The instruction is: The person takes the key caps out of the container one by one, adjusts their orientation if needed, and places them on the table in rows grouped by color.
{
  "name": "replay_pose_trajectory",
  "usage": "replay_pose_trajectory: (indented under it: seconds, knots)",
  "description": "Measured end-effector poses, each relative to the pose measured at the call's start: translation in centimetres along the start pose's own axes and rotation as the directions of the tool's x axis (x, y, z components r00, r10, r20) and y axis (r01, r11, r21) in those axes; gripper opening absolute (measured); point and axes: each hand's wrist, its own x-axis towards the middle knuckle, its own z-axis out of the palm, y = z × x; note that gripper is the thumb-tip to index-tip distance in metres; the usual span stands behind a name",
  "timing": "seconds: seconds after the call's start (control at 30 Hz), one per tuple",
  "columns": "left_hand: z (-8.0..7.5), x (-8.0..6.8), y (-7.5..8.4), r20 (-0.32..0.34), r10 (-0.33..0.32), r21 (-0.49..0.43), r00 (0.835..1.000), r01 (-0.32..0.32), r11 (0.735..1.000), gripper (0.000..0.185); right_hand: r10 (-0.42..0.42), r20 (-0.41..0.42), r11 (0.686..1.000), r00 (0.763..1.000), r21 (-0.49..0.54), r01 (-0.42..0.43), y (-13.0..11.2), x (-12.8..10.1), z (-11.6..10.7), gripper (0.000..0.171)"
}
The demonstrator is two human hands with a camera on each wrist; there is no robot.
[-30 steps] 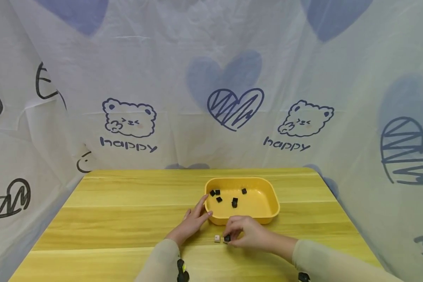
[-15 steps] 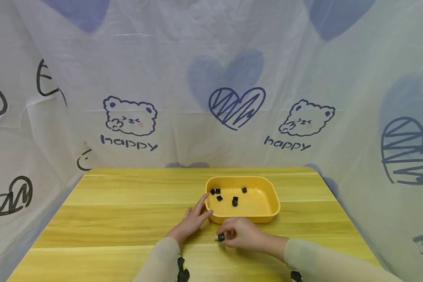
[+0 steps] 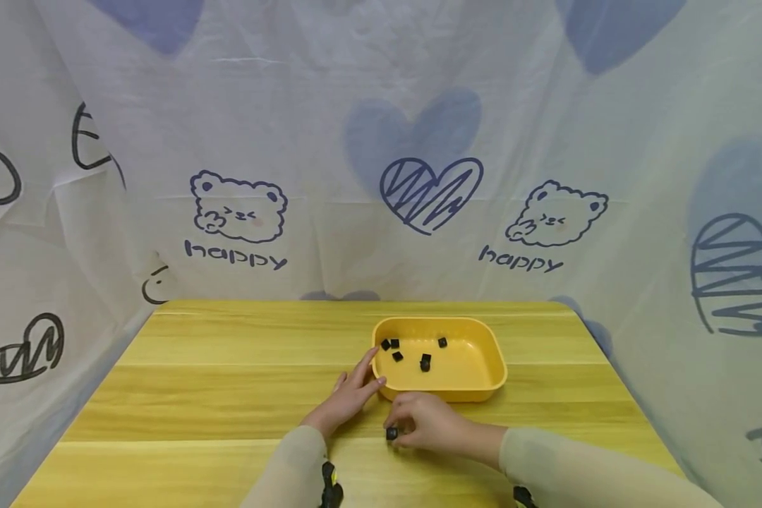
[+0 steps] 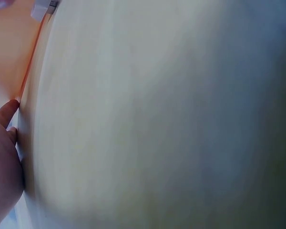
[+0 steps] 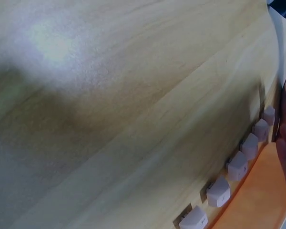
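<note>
Since a second ago the right hand [image 3: 428,425] has slid leftward along the table [image 3: 216,395], carrying the small black piece [image 3: 391,433] with it; the pale piece that lay just beside it then no longer shows from the head camera — covered or taken up, the frames do not tell. The fingers of this hand curl down and pinch the black piece at their tips, right at the table surface in front of the near left corner of the yellow tray [image 3: 479,391].

The left hand [image 3: 352,395] has stayed put, fingers straight and relaxed, its fingertips resting against the tray's near left corner and gripping nothing.

The relation that matters: the tray lies just beyond and slightly right of the pinched piece, so the right hand is the nearer one and the piece sits between its fingertips and the tray wall. The piece is too small to judge any long axis. Five like black pieces [image 3: 425,364] lie scattered in the tray's left half. The right wrist view shows a row of pale keycaps [image 5: 238,164] along an orange edge (the left wrist view is mostly blur).
</note>
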Motion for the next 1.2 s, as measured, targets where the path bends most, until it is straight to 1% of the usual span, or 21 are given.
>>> replay_pose_trajectory:
  seconds: [0.07, 0.23, 0.37, 0.5, 0.63, 0.77, 1.07, 1.2]
  knots:
    - [0.0, -0.1, 0.1, -0.001, 0.002, 0.000, 1.000, -0.002, 1.000, 0.065, 0.003, -0.008, 1.000, 1.000, -0.021, -0.003, 0.0, 0.0, 0.2, 0.018]
    - [0.0, -0.2, 0.3, 0.002, 0.011, -0.017, 1.000, -0.011, 1.000, 0.065, 0.045, -0.021, 0.998, 0.999, -0.049, -0.046, 0.0, -0.1, 0.7, 0.019]
    - [0.0, -0.1, 0.2, 0.003, 0.012, -0.024, 1.000, -0.012, 1.000, 0.065, 0.058, -0.025, 0.997, 0.998, -0.055, -0.060, 0.1, -0.2, 1.1, 0.021]
    - [0.0, -0.1, 0.1, 0.008, -0.001, -0.014, 1.000, 0.001, 1.000, 0.065, 0.059, -0.011, 0.997, 0.998, -0.049, -0.060, 0.2, -0.2, 1.3, 0.022]
    - [0.1, 0.0, 0.0, 0.010, -0.014, -0.009, 1.000, 0.014, 1.000, 0.065, 0.079, 0.005, 0.995, 0.997, -0.054, -0.079, 0.3, -0.3, 1.5, 0.020]
    - [0.1, 0.1, -0.1, 0.002, -0.009, -0.004, 1.000, 0.009, 1.000, 0.065, 0.099, 0.012, 0.994, 0.995, -0.055, -0.099, 0.5, -0.4, 1.7, 0.019]
    - [0.2, -0.1, -0.1, 0.001, 0.000, 0.005, 1.000, 0.000, 1.000, 0.067, 0.106, 0.024, 0.992, 0.994, -0.065, -0.104, 0.5, -0.4, 1.7, 0.020]
    - [0.2, -0.1, 0.0, 0.001, -0.012, 0.001, 1.000, 0.012, 1.000, 0.065, 0.114, 0.038, 0.992, 0.993, -0.061, -0.111, 0.4, -0.4, 1.5, 0.020]
